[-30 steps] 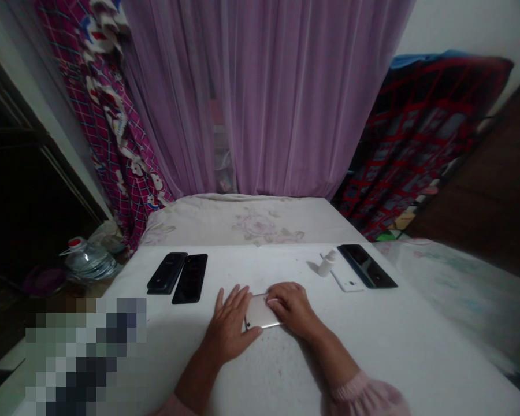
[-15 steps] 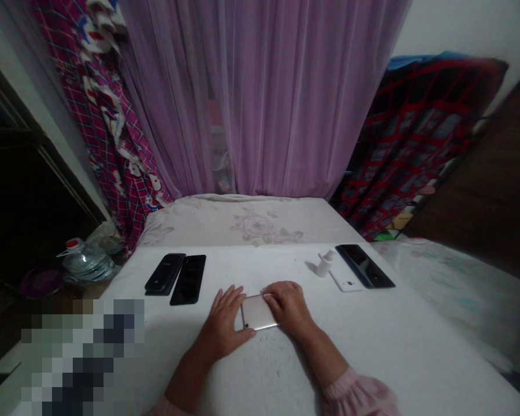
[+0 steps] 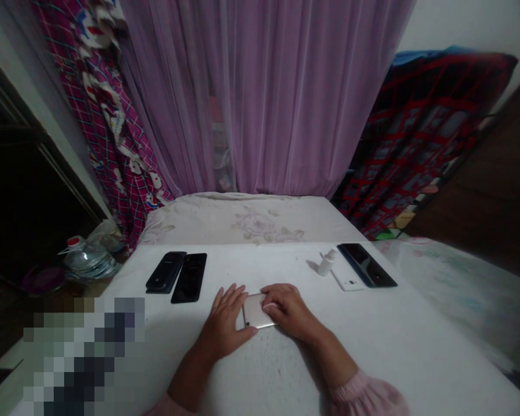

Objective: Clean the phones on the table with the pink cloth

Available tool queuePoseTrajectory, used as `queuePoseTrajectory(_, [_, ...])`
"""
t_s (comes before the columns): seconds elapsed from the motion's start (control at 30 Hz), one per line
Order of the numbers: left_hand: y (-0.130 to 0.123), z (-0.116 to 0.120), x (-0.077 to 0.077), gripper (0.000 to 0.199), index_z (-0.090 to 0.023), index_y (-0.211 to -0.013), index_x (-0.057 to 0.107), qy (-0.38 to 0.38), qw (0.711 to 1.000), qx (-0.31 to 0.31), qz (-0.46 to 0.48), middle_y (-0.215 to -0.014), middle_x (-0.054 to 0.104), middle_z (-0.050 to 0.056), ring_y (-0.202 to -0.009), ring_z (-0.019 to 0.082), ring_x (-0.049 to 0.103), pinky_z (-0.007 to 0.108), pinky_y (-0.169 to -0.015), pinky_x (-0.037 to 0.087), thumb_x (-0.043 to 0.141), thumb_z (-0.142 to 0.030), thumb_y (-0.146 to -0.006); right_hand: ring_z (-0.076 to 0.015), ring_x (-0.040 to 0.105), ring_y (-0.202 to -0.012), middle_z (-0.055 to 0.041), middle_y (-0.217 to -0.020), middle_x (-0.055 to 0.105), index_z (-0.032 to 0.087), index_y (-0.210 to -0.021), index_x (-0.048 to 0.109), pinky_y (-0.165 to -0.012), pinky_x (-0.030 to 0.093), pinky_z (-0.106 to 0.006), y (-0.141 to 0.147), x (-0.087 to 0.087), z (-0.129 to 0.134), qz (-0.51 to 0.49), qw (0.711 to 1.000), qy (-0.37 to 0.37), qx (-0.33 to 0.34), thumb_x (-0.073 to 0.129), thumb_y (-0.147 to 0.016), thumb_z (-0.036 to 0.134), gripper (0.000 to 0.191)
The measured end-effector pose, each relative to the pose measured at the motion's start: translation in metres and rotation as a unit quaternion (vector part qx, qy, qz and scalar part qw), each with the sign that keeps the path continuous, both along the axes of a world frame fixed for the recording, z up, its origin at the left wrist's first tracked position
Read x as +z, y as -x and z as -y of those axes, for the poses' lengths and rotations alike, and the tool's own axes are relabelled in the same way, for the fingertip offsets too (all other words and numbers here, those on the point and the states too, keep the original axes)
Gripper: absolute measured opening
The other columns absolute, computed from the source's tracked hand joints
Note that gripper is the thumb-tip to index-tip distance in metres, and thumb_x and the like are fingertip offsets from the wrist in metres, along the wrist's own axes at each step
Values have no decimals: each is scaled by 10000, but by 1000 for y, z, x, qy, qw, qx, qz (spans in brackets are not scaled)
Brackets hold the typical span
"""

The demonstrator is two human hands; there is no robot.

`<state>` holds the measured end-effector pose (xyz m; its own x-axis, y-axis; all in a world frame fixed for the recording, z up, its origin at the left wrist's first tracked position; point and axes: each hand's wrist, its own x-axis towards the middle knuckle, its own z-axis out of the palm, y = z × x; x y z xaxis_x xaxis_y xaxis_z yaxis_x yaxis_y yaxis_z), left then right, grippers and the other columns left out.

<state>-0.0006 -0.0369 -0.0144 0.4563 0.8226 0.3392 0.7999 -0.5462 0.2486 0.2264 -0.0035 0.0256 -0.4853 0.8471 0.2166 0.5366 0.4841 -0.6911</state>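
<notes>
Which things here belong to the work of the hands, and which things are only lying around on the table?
In use: left hand, right hand, pale metallic smartphone between them.

Lying about: two black smartphones, small white bottle, white phone, dark phone.

The phone (image 3: 255,311) at centre has a smooth, satin metal back. The two black phones (image 3: 189,278) at 11 o'clock and the dark phone (image 3: 366,265) at 1 o'clock look glossy. The small bottle (image 3: 327,263) is white plastic, the tabletop (image 3: 372,346) matt white and lightly speckled, the curtain (image 3: 277,86) sheer purple cloth
</notes>
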Motion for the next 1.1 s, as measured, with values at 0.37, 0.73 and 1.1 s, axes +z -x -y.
queuePoseTrajectory(0.37, [1, 0, -4, 659, -171, -1383, 446, -7, 1000, -4, 11, -1441, 486, 152, -1368, 338, 392, 588, -1123, 285, 674, -407, -812, -222, 612, -956, -47, -946, 725, 222, -923, 694, -895, 346, -381, 22, -4, -6, 82, 990, -27, -114, 544, -888, 236, 155])
queuePoseTrajectory(0.73, [-1, 1, -2, 674, -161, -1377, 445, 1, 1000, 4, 9, -1444, 481, 155, -1372, 339, 385, 588, -1128, 279, 691, -401, -797, -231, 495, -1276, -82, -1241, 649, 236, -853, 667, -1103, 158, -519, 0, 6, 3, 16, 997, 69, 36, 586, -817, 228, 89])
queuePoseTrajectory(1.1, [2, -1, -5, 683, -182, -1388, 445, -2, 1000, -6, 17, -1444, 485, 144, -1368, 335, 392, 575, -1132, 276, 683, -458, -811, -199, 598, -1049, -28, -1040, 703, 245, -857, 686, -963, 319, -392, 15, -5, -1, 41, 999, -11, -32, 600, -832, 221, 92])
